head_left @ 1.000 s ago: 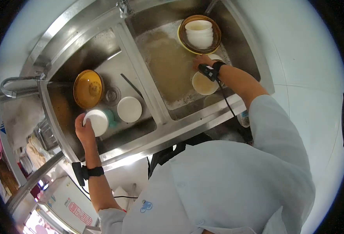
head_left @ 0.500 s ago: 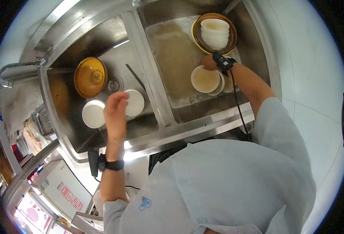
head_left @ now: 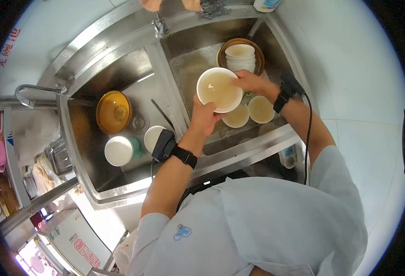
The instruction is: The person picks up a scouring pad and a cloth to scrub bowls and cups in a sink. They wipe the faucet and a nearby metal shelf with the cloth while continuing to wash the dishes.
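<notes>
Both hands hold one white bowl [head_left: 217, 92] above the right basin, with murky liquid inside it. My left hand [head_left: 204, 117] grips its lower left rim, fingers closed. On its right edge my right hand [head_left: 253, 83] is closed, the thumb over the rim. Beneath sit two white bowls in the murky water, one [head_left: 236, 117] partly under the held bowl and another [head_left: 261, 109] beside it. A stack of white bowls [head_left: 240, 59] rests in a brown bowl [head_left: 260, 64] behind them.
In the left basin are a yellow-brown bowl [head_left: 113, 112], a white bowl [head_left: 118, 151], another white bowl [head_left: 153, 138] and a dark stick [head_left: 162, 113]. A divider [head_left: 168, 78] separates the basins. Faucets [head_left: 41, 87] and a steel scrubber [head_left: 214, 8] are at the back and left.
My left hand has moved right from over the left basin and taken hold of the bowl. My right hand has raised the bowl. The view has shifted.
</notes>
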### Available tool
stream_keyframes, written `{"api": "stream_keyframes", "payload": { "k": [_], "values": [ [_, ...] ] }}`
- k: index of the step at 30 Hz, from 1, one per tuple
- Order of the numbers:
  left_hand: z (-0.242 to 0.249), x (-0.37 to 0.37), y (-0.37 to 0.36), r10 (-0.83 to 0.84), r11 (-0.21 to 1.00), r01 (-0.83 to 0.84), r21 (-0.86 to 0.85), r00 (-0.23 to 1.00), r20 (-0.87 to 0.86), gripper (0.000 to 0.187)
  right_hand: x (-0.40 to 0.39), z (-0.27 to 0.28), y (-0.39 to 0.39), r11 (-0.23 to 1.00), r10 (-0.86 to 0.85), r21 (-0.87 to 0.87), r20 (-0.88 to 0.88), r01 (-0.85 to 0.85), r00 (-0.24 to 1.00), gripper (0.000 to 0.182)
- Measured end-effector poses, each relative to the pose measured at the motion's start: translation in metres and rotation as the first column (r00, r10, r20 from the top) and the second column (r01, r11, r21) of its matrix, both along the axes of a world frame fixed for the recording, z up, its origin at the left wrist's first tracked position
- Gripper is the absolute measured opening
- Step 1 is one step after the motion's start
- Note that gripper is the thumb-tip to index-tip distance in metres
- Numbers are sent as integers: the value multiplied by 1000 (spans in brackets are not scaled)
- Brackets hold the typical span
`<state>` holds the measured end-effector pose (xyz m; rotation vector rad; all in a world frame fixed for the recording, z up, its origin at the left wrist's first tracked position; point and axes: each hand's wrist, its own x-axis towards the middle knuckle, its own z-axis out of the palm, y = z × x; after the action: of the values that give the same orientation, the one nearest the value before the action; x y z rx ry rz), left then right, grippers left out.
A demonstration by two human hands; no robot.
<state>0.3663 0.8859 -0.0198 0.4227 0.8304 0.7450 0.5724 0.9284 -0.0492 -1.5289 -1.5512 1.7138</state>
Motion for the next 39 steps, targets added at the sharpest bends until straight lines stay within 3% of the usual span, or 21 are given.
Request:
{"api": "stream_keyframes", "payload": {
  "k": [4,6,7,8,10,11,13,17,18,19,20,22,23,25,26,28,29,32,36,38,39],
  "values": [
    [-17,2,1,15,999,-15,-47,1000,12,53,-8,45,-24,933,-339,163,89,322,936,31],
    [-21,4,-2,11,999,-11,-49,1000,-6,54,-21,68,-36,707,-697,-255,-410,660,588,26],
    [-21,6,-5,14,997,-16,-71,1000,-21,54,-25,73,-41,791,-592,-273,-568,548,571,23],
    [-21,9,-7,15,996,-19,-93,999,-34,55,-35,63,-45,786,-594,-266,-571,558,566,23],
    [-20,16,-12,2,996,-2,-93,1000,-4,55,-59,21,-48,675,-704,219,-93,704,704,31],
    [-19,18,-14,3,995,-1,-101,1000,24,55,-65,9,-47,671,-706,226,-95,706,701,31],
    [-17,19,-18,-11,996,17,-83,998,68,55,-75,1,-45,809,-574,306,221,502,789,40],
    [-24,18,-18,-98,990,114,-80,979,177,43,-72,5,-46,896,-355,314,80,314,931,40],
    [-22,14,-17,-103,990,119,-78,978,179,43,-67,6,-49,908,-115,418,221,13,968,40],
    [-20,8,-14,-147,981,167,-97,972,184,43,-61,8,-51,833,113,467,383,-298,917,40],
    [-18,5,-12,-188,971,211,-115,964,188,43,-54,10,-53,831,115,468,385,-301,916,40],
    [0,4,-19,-199,976,205,-79,977,76,43,-46,20,-58,564,213,411,765,-716,608,38],
    [7,4,-21,-209,977,207,-39,977,-38,43,-46,23,-55,563,212,412,766,-716,607,38],
    [10,6,-20,-246,969,244,-46,967,-60,44,-54,45,-47,660,131,90,964,-746,233,31],
    [12,7,-19,-281,959,277,-55,956,-80,44,-53,50,-48,659,127,92,965,-747,231,31],
    [9,5,-14,-351,935,347,-76,936,-38,44,-54,65,-47,361,-147,557,826,-748,544,22],
    [5,2,-12,-423,901,421,-102,906,4,44,-57,71,-47,161,-165,567,823,-808,544,15],
    [-15,3,-3,-438,891,439,-116,898,35,49,-71,78,-45,-14,-71,678,732,-735,677,16],
    [15,5,-15,-417,904,428,-6,876,-242,50,-60,70,-24,193,-45,445,894,-874,445,19],
    [17,6,-11,-263,915,364,172,864,-428,56,-45,57,-18,817,117,144,906,-558,406,21],
    [19,5,-10,-261,915,364,173,863,-433,56,-36,45,-23,817,115,149,905,-558,409,21]
  ]
}}
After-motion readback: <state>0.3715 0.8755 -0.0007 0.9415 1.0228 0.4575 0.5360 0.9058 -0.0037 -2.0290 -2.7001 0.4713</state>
